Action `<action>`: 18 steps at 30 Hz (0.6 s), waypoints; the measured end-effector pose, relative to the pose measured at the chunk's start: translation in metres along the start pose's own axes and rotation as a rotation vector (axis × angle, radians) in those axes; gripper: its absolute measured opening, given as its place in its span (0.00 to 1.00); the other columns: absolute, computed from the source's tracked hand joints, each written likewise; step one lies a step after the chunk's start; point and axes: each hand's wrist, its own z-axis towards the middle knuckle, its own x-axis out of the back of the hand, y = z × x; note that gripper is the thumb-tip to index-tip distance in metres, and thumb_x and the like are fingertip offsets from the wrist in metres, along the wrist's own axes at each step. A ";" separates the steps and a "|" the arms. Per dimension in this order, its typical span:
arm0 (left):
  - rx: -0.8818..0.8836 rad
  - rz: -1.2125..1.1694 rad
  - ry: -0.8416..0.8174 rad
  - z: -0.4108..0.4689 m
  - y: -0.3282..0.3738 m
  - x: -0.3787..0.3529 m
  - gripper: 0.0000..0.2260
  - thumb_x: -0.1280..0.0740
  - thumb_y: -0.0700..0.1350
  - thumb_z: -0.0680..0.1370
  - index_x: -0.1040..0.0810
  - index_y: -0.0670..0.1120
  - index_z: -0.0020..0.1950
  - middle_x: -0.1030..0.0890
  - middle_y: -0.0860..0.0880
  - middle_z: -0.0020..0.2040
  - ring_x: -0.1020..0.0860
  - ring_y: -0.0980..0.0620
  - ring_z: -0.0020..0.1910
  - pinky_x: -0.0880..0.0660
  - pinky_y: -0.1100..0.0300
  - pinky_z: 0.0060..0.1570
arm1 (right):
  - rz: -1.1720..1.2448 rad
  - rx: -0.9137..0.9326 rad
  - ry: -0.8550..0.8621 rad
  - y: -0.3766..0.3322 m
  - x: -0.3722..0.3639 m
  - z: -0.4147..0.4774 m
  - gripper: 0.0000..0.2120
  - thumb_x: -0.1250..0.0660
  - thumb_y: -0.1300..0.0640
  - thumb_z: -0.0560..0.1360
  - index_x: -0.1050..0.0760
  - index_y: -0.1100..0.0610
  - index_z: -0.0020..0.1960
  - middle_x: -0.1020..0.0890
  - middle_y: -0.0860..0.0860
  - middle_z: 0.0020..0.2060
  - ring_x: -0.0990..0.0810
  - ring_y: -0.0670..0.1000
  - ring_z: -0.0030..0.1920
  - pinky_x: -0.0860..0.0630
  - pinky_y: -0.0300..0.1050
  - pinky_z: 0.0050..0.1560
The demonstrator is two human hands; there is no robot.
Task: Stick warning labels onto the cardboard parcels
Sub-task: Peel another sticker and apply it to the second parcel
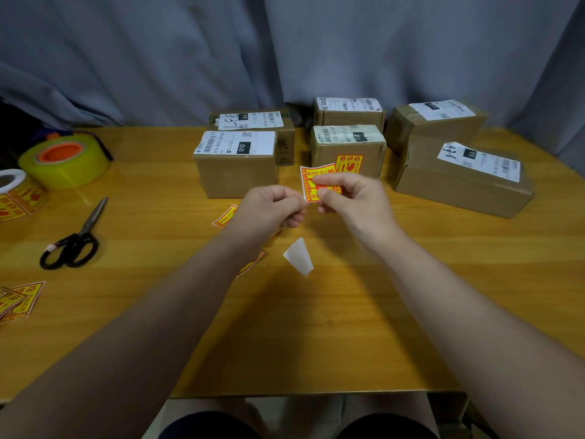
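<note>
My right hand pinches a yellow-and-red warning label, held upright above the table. My left hand pinches the label's lower left edge, fingers closed. Several cardboard parcels stand at the back of the wooden table. The middle parcel has a warning label stuck on its front face. The parcel with a 010 tag stands left of my hands, with bare front. A large flat parcel lies at the right. Loose labels lie partly hidden under my left forearm.
A curled white backing slip lies between my forearms. Black scissors lie at left, near a yellow tape roll and a roll of warning labels. More cut labels sit at the left edge. A grey curtain hangs behind.
</note>
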 end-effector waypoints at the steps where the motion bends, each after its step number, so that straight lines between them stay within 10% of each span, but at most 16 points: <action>1: -0.006 -0.027 -0.006 -0.001 0.000 0.000 0.06 0.34 0.37 0.76 0.21 0.43 0.40 0.22 0.49 0.33 0.25 0.57 0.32 0.26 0.67 0.35 | 0.035 -0.024 0.002 -0.001 0.000 0.000 0.09 0.33 0.67 0.74 0.20 0.58 0.52 0.18 0.60 0.45 0.21 0.45 0.32 0.21 0.38 0.41; 8: -0.062 -0.115 -0.004 -0.001 0.000 -0.003 0.06 0.34 0.37 0.76 0.21 0.44 0.40 0.22 0.51 0.33 0.25 0.58 0.33 0.26 0.67 0.37 | -0.148 0.045 0.069 0.002 -0.001 0.000 0.03 0.28 0.58 0.71 0.18 0.52 0.44 0.22 0.50 0.51 0.25 0.43 0.54 0.34 0.26 0.53; 18: -0.136 0.022 0.051 0.000 -0.001 -0.005 0.06 0.34 0.36 0.76 0.21 0.44 0.41 0.21 0.49 0.35 0.24 0.60 0.33 0.25 0.69 0.37 | -0.282 0.195 -0.036 0.000 0.006 0.004 0.03 0.26 0.60 0.70 0.18 0.52 0.41 0.21 0.43 0.39 0.24 0.33 0.42 0.31 0.26 0.49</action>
